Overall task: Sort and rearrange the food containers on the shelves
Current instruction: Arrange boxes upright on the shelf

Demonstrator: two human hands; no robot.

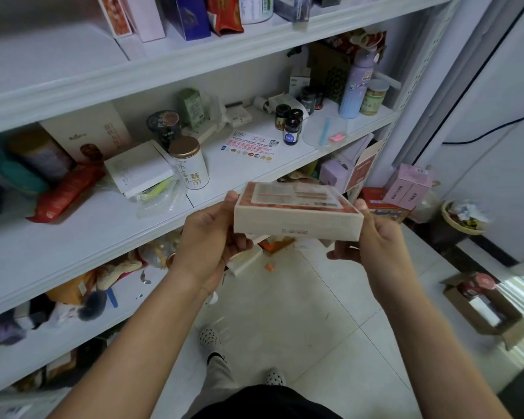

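A flat box clear of shelf edge

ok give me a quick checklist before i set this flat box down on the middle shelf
1. Grip: left hand and right hand each hold one end of the flat box: ok.
2. Box roughly level, label side up: ok.
3. Bare patch on the middle shelf, right of the white tin: ok.
4. Patch wide enough for the box: cannot tell.
5. Leaflet lies flat beside that patch and may end up underneath: not ok.
6. Box sealed shut: cannot tell.
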